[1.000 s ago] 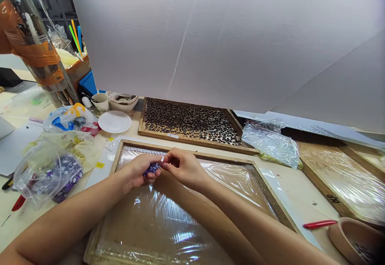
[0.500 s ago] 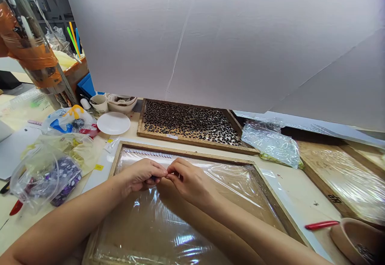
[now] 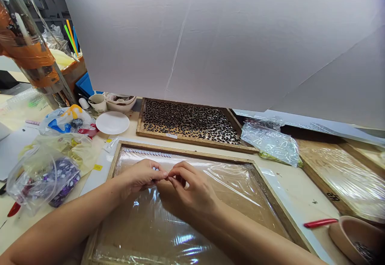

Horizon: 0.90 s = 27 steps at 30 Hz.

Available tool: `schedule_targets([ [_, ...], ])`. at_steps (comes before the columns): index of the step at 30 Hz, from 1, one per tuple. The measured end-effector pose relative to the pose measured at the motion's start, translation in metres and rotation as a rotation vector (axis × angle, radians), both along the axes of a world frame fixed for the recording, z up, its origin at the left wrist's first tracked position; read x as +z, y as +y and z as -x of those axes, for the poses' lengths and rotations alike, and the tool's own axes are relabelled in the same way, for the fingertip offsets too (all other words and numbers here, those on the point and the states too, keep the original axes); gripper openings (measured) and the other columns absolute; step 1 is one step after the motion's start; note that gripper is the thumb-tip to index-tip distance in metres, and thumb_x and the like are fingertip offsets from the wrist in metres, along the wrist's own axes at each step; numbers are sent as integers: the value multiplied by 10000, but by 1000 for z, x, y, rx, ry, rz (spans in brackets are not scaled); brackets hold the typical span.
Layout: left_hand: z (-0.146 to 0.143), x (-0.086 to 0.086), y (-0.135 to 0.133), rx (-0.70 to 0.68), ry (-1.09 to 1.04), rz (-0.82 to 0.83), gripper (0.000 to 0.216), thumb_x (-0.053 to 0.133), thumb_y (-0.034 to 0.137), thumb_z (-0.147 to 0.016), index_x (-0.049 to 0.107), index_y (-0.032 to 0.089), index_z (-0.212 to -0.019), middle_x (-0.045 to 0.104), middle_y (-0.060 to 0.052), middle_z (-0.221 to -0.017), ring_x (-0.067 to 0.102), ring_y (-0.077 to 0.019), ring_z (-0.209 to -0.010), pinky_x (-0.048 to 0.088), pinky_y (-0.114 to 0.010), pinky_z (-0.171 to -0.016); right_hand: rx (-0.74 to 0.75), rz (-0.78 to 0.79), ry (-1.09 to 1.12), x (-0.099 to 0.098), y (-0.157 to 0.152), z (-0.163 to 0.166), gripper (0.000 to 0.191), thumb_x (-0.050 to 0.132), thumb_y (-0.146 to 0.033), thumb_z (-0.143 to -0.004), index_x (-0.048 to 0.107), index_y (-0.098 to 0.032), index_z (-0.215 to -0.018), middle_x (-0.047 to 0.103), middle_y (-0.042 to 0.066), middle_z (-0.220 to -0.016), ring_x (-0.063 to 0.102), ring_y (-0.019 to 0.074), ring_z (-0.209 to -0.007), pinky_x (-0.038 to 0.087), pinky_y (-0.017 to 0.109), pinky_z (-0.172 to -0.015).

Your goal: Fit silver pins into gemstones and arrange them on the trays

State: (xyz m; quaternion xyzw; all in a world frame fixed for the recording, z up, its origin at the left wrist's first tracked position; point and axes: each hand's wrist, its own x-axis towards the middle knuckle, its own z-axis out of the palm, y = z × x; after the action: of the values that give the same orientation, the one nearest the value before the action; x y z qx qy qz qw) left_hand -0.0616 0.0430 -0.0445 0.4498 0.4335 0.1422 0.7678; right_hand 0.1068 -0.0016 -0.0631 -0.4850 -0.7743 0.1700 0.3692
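Note:
My left hand [image 3: 144,175] and my right hand [image 3: 192,183] meet fingertip to fingertip above a wooden-framed board [image 3: 192,151] covered in clear plastic film. Both are closed in a pinch. Whatever lies between the fingertips is too small and too hidden to name. Along the board's far left edge, a row of small purplish pieces [image 3: 147,153] rests on the film.
Behind stands a second framed tray [image 3: 171,136] of many small dark shiny pieces. To the left are a white plate [image 3: 112,123], a paper cup [image 3: 98,104] and plastic bags [image 3: 33,177]. A red-handled tool [image 3: 320,223] and a bowl [image 3: 338,233] sit right. A white panel [image 3: 210,44] hangs above.
The fingers of both hands have shifted slightly at the meeting point, and the right hand's fingers are a little more arched. The view has moved slightly.

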Motion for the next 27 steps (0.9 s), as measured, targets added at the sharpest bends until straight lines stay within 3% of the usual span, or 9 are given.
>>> schedule_targets([
  [9,-2,4,2,32,69,27,222,647,341,-632,583,144,-709,426,73,-482,213,-15,-347,59,-230,-397,-12,-95,-62,2,9,-8,146,503,-173,-850,615,-162,-756,581,27,-732,535,98,-618,415,210,-553],
  [18,1,-5,8,60,76,27,199,635,306,-653,622,129,-742,426,70,-473,229,-14,-351,54,-226,-415,-64,-186,-550,-26,54,-35,219,463,-157,-849,665,-172,-765,623,51,-824,541,131,-683,343,239,-587],
  [27,0,-3,8,61,81,41,204,655,312,-637,616,126,-711,433,68,-468,237,-13,-352,60,-220,-408,-21,-227,-628,-38,62,-39,235,433,-136,-877,656,-169,-811,617,51,-847,530,127,-716,339,232,-617],
])
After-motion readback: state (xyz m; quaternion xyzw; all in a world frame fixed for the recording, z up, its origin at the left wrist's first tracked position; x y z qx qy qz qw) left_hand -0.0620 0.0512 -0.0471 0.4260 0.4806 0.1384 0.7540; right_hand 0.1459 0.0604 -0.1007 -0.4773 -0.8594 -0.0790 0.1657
